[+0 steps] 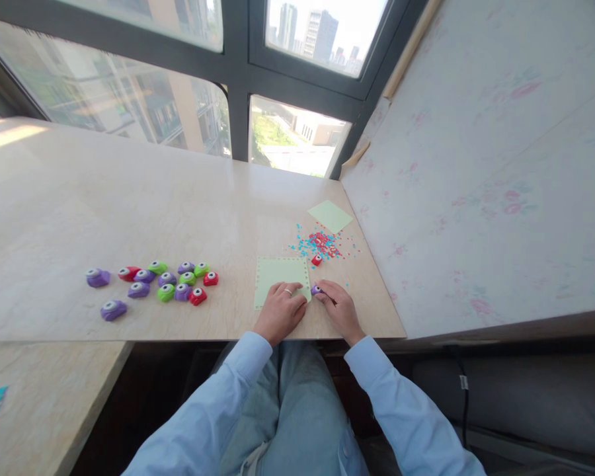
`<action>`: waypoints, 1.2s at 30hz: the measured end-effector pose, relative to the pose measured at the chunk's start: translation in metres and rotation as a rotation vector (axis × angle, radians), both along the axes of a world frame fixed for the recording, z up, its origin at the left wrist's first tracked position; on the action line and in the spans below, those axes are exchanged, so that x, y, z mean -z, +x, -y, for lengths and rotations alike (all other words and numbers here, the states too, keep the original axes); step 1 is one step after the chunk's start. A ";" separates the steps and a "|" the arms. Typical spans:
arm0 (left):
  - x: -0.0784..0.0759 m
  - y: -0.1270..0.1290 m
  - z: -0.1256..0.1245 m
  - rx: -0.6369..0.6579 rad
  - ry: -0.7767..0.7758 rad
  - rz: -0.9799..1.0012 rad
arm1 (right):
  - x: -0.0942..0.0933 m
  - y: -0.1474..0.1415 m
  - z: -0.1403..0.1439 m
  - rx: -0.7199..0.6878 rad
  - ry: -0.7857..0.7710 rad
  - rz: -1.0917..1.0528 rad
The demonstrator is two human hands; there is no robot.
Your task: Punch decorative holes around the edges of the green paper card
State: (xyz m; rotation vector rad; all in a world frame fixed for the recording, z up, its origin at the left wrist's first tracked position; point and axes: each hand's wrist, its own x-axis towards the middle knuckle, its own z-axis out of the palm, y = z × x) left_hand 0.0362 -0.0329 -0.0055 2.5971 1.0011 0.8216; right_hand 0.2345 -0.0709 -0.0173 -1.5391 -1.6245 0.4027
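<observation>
A pale green sheet of paper lies near the table's front edge, with small punched holes along its borders. My left hand rests on its lower right part, fingers stretched out, a ring on one finger. At the sheet's right edge, my right hand grips a purple craft punch, partly covered by the fingers. Whether the paper sits inside the punch's slot, I cannot tell. Just above stands a small red craft punch.
Red and blue paper bits lie heaped behind the red punch. A second green sheet lies farther back, near the wall. Several purple, green and red punches stand to the left. Windows line the table's back.
</observation>
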 end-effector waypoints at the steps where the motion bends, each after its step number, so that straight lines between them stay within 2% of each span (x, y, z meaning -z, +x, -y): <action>1: 0.000 0.000 0.000 0.001 0.002 0.000 | 0.000 0.000 0.000 -0.002 -0.003 0.001; 15: -0.004 0.000 0.002 0.008 -0.025 0.032 | -0.007 -0.004 -0.002 -0.022 -0.019 0.034; 20: -0.001 -0.001 0.002 0.003 -0.083 0.081 | -0.007 -0.004 -0.002 -0.012 0.015 0.119; 26: 0.000 -0.001 0.001 0.039 -0.114 0.050 | -0.011 -0.008 -0.001 -0.038 0.046 0.228; 31: 0.001 0.000 0.000 0.004 -0.177 0.080 | -0.013 -0.011 0.006 -0.045 0.084 0.267; 36: 0.000 0.000 0.001 -0.021 -0.163 0.041 | -0.012 -0.010 0.013 -0.043 0.079 0.259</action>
